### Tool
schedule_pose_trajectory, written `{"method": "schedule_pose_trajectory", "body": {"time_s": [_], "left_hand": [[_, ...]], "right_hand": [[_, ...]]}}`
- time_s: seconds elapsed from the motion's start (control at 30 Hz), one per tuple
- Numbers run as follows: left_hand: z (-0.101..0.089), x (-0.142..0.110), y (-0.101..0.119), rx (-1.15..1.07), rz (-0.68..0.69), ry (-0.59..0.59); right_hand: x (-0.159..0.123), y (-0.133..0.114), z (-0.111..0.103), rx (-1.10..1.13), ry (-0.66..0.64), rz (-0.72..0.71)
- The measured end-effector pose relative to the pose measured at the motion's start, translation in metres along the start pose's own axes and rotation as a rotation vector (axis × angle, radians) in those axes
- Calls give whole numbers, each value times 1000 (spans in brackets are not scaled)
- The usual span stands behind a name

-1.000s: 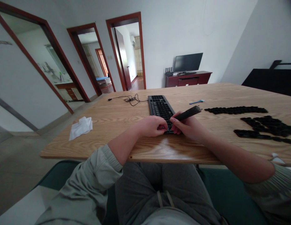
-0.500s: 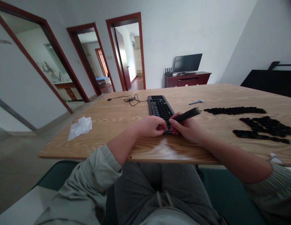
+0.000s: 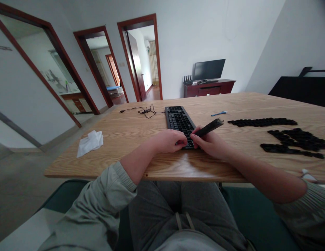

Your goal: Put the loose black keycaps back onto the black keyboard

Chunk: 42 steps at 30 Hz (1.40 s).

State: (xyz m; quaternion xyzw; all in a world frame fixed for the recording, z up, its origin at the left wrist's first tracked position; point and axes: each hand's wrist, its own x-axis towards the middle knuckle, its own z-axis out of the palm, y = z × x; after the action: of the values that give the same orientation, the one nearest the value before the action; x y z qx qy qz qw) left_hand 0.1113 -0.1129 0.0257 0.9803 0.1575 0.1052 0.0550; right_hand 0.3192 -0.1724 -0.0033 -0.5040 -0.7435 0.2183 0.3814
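The keyboard (image 3: 179, 120) lies flat on the desk (image 3: 125, 150), in front of the person, w/ its near end under both hands. Its thin cord (image 3: 149, 111) is in a loose tangle past the far end, on the left.

R hand (image 3: 212, 143) has its fingers wrapped round a black brush (image 3: 208, 128), or sth. like one, w/ the fuzzy end up & away from the keys. L hand (image 3: 171, 141) is curled at the near end of the keyboard; can't tell if its fingers grip anything, b/c they hide it.

Rows of small black bits (image 3: 261, 122) sit on the right, prob. key caps. A blue tool (image 3: 219, 114) lies near them, & a white cloth (image 3: 90, 143) is well off to the left.

My guess: the step now is fixing or cleaning one small spot w/ the fingertips. Next move prob. needs L hand to keep the keyboard steady & R hand to tip the brush down, gently.
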Motion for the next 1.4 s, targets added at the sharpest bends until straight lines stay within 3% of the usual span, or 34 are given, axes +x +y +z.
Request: {"method": "schedule_pose_trajectory", "body": {"time_s": [0.23, 0.73, 1.23, 1.4], "left_hand": [[0, 0, 3, 26, -35, 9], [4, 2, 1, -9, -25, 26], [5, 1, 2, 28, 63, -6], [6, 2, 2, 14, 34, 15]], "right_hand": [[2, -1, 1, 15, 24, 54], [4, 4, 4, 102, 69, 20], [-19, -1, 2, -152, 122, -54], [-19, 6, 1, -59, 82, 24]]}}
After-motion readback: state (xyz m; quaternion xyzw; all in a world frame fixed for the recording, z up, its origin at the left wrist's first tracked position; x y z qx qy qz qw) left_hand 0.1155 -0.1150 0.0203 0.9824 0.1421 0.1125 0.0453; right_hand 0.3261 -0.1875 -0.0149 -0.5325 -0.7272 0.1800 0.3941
